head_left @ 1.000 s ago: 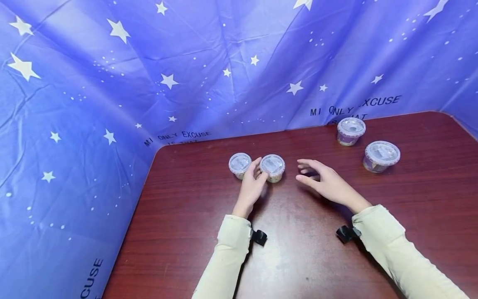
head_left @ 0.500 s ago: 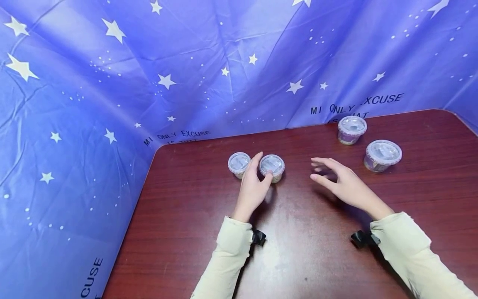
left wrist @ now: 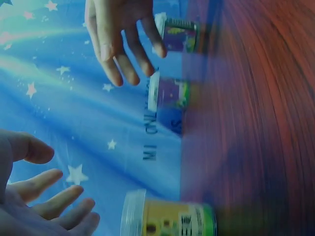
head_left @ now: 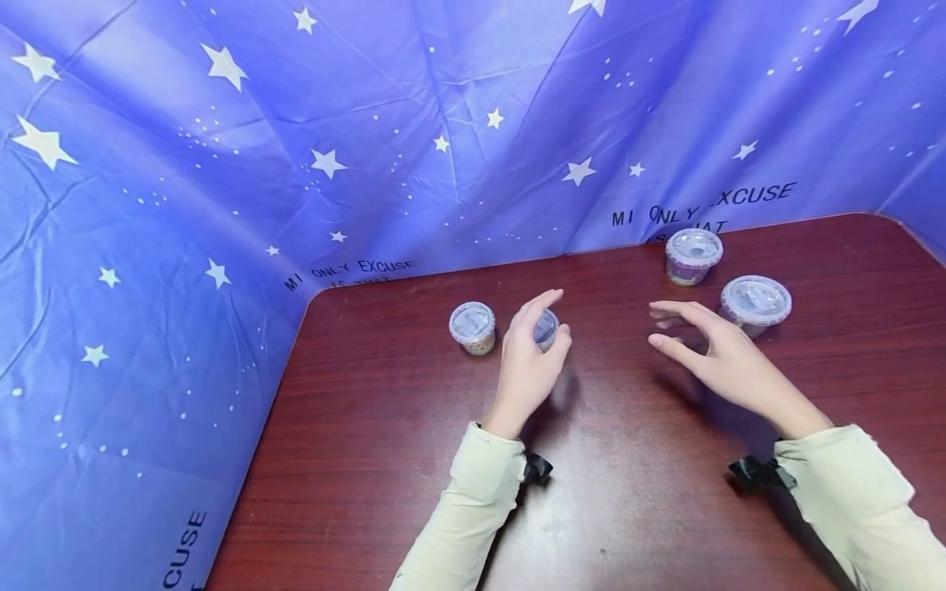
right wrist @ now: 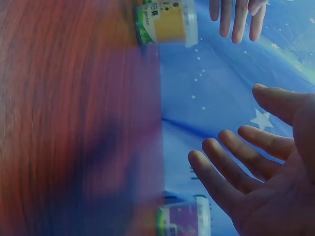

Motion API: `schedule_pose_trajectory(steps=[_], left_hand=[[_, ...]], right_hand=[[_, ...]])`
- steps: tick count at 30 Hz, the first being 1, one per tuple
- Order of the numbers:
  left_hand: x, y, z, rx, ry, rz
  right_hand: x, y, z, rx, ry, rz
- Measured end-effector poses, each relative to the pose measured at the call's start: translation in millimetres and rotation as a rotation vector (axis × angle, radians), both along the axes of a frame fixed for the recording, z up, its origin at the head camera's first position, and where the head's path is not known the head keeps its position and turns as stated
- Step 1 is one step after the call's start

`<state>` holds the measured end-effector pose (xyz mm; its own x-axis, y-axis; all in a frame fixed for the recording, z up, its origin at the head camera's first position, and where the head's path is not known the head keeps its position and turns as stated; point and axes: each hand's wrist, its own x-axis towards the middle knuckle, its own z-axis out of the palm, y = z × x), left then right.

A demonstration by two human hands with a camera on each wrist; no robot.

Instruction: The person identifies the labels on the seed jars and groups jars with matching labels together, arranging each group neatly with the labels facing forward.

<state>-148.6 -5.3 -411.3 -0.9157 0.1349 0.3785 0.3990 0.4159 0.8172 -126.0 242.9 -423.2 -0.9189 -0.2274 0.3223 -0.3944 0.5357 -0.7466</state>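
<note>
Two small lidded tubs stand at the left: the outer left tub [head_left: 473, 328], and another tub [head_left: 546, 330] partly hidden under my left hand [head_left: 528, 357]. In the left wrist view, that hand's fingers [left wrist: 59, 201] are spread and hold nothing; a yellow-labelled tub [left wrist: 172, 219] stands apart from them. My right hand [head_left: 727, 361], fingers loosely bent and holding nothing, hovers just left of and in front of the front right tub [head_left: 755, 300], covering part of it. Behind that one is a purple-labelled tub [head_left: 693, 256].
The tubs stand on a reddish-brown wooden table [head_left: 355, 451]. A blue curtain [head_left: 406, 123] with white stars and black lettering hangs along its back and left edges. Each wrist wears a black strap mount, such as the right one [head_left: 761, 474].
My left hand has come off the tub's side and moved right, over it. My right hand has moved right, closer to the purple tubs. The tubs have not visibly moved.
</note>
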Motion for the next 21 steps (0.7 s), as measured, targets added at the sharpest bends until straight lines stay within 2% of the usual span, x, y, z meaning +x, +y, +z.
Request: schedule_pose_trajectory(steps=[3,6,11,16,21], left_hand=[[3.0,10.2,1.6,0.012,0.01,-0.023],[5.8,21.0,1.6,0.037,-0.007,-0.061],[8.6,36.5,-3.1,0.083,-0.033,-0.122],[8.0,51.4,-8.6,0.064,-0.031,-0.16],[5.8,60.4,-11.2,0.034,-0.054,-0.169]], right_hand=[[4.5,6.0,5.3,0.012,-0.007,-0.028],[9.4,11.8,9.6,0.03,-0.022,-0.062],[14.7,21.5,10.3,0.063,-0.033,-0.104],[19.7,31.3,8.2,0.067,-0.005,-0.16],[20.3,40.1,7.2,0.047,0.012,-0.175]])
